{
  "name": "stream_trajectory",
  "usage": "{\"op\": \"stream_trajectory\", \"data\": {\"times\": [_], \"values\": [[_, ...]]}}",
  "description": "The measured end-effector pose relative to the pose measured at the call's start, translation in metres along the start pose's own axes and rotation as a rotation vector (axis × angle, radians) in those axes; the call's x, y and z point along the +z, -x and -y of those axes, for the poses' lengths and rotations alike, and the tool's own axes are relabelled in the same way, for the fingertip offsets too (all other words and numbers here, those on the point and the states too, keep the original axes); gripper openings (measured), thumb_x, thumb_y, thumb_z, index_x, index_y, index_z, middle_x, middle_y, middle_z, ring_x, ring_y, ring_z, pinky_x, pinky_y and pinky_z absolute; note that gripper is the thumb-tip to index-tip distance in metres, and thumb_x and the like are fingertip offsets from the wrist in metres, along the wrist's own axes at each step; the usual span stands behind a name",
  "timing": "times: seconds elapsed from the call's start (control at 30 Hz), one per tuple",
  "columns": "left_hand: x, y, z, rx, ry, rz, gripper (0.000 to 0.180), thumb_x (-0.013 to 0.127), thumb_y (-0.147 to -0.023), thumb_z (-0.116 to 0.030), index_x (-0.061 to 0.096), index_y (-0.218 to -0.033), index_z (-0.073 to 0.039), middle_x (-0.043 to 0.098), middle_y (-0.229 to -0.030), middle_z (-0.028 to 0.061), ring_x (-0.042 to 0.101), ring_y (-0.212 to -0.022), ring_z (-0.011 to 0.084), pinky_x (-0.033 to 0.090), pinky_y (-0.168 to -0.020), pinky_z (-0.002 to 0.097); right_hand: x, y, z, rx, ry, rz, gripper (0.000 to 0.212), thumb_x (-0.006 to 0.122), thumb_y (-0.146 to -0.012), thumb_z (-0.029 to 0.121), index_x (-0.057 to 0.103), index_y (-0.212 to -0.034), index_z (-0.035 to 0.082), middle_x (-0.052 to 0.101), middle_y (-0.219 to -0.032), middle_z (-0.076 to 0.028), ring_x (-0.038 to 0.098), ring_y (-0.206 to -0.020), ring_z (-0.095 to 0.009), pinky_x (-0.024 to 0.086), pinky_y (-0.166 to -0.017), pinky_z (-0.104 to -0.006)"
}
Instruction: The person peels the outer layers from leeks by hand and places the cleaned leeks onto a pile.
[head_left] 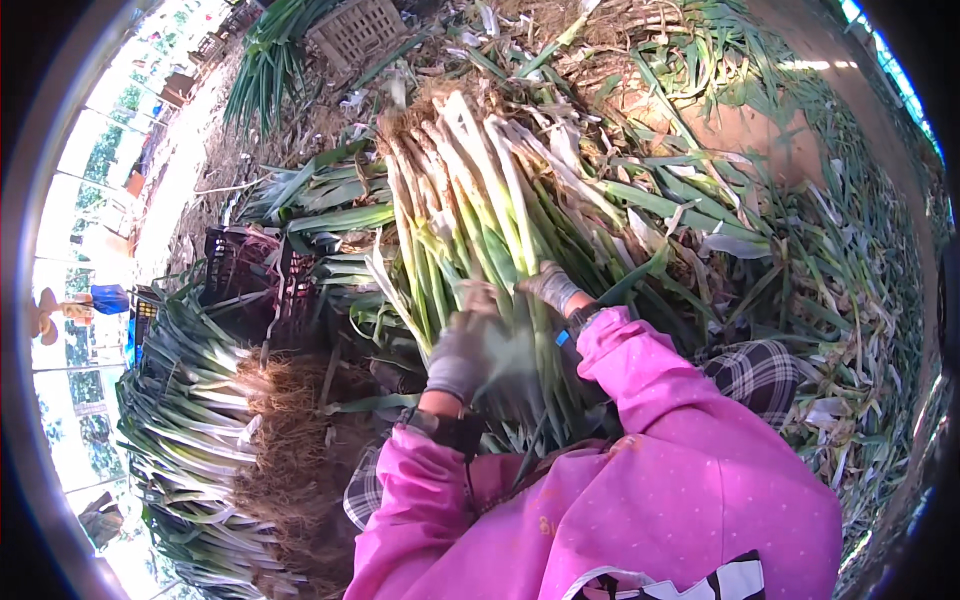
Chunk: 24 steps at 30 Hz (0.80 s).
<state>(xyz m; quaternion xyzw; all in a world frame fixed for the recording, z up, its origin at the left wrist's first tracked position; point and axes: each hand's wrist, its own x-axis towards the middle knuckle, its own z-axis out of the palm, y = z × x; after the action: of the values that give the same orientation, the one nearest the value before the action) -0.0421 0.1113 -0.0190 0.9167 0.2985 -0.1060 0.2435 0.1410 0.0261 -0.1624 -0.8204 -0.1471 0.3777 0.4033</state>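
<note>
A pile of leeks [450, 190] lies in front of me, with white shanks and roots pointing away and green leaves toward my lap. My right hand [550, 288], in a greyish glove, has its fingers closed on the green part of a leek [520, 235] at the right of the pile. My left hand [468, 350], also gloved, is over the leaves just left of it. Motion blurs its fingers, so their hold cannot be made out. Both forearms are in pink sleeves.
At my left lies a stack of leeks [200, 450] with brown roots [285, 460] toward me. Behind it stands a dark plastic crate [295, 285]. A pale crate [355, 35] and more green leaves [268, 75] are at the far side. Leaf trimmings [830, 300] cover the ground on the right.
</note>
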Motion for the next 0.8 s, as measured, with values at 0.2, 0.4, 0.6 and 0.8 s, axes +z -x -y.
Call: {"op": "stream_trajectory", "data": {"times": [0.2,0.4,0.6,0.8], "values": [[0.007,-0.009,-0.002,0.21,0.147,0.251,0.038,0.058,-0.071,-0.023,0.047,-0.108,-0.018,0.05,-0.102,0.016,0.055,-0.085,0.0361,0.045,-0.072,0.0425,-0.007,-0.024,-0.009,0.082,-0.072,0.029,0.048,0.075,-0.052,0.019,0.058,-0.091,-0.003,0.062,-0.08,-0.013,0.057,-0.072,-0.02,0.046,-0.067,-0.0319],[-0.011,-0.004,-0.005,-0.085,0.007,0.178,0.042,0.055,-0.072,-0.023,0.045,-0.113,-0.025,0.045,-0.109,0.0166,0.053,-0.087,0.0365,0.044,-0.077,0.0444,-0.012,-0.023,0.021,0.103,0.114,0.16,0.066,0.077,-0.049,0.031,0.055,-0.099,-0.005,0.061,-0.088,-0.016,0.058,-0.079,-0.024,0.046,-0.074,-0.033],[-0.001,-0.006,-0.009,0.084,-0.04,0.207,0.043,0.052,-0.071,-0.021,0.044,-0.113,-0.026,0.043,-0.113,0.0126,0.051,-0.094,0.0332,0.044,-0.08,0.0415,0.013,-0.027,0.0,0.119,-0.367,0.197,0.058,0.075,-0.054,0.024,0.055,-0.102,-0.003,0.061,-0.091,-0.017,0.059,-0.082,-0.025,0.046,-0.075,-0.0332],[-0.022,-0.039,0.001,-0.038,-0.089,0.153,0.041,0.048,-0.074,-0.023,0.043,-0.115,-0.024,0.042,-0.112,0.0169,0.051,-0.094,0.0335,0.045,-0.075,0.0434,0.018,0.011,0.019,0.094,-0.53,0.315,0.053,0.073,-0.056,0.012,0.054,-0.104,0.001,0.061,-0.088,-0.011,0.059,-0.078,-0.022,0.047,-0.072,-0.0336]]}}
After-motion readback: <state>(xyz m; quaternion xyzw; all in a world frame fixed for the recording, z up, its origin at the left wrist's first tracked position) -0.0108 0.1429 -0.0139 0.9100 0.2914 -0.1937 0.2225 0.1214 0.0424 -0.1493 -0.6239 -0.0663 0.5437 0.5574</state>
